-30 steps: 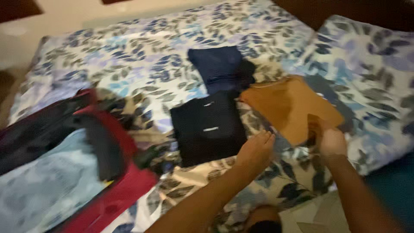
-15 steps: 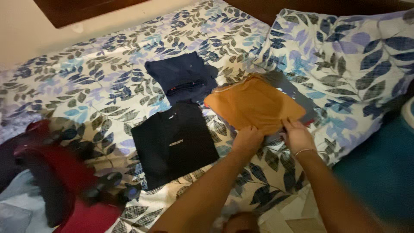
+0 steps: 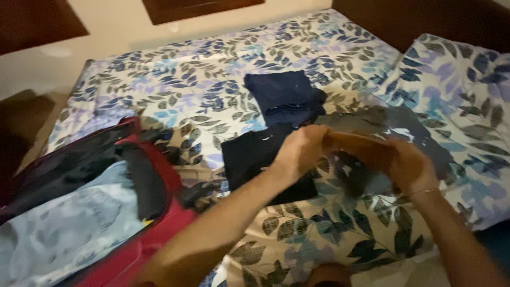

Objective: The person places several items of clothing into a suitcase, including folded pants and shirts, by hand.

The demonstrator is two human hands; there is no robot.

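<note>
Open red suitcase [image 3: 159, 239] at the bed's [image 3: 212, 95] left edge — partly packed. Right of it, black folded garment [image 3: 255, 154] and navy one [image 3: 284, 95] lie unpacked. Left hand [image 3: 303, 151], right hand [image 3: 406, 167] — both clenched on blurred tan garment [image 3: 356, 146], lifted above the bed.

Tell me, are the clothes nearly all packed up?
Partly. The red suitcase already holds light jeans and dark clothes. Both hands, left hand and right hand, hold a folded orange-brown garment above the bed. A black folded top and a navy folded pile lie unpacked.
</note>
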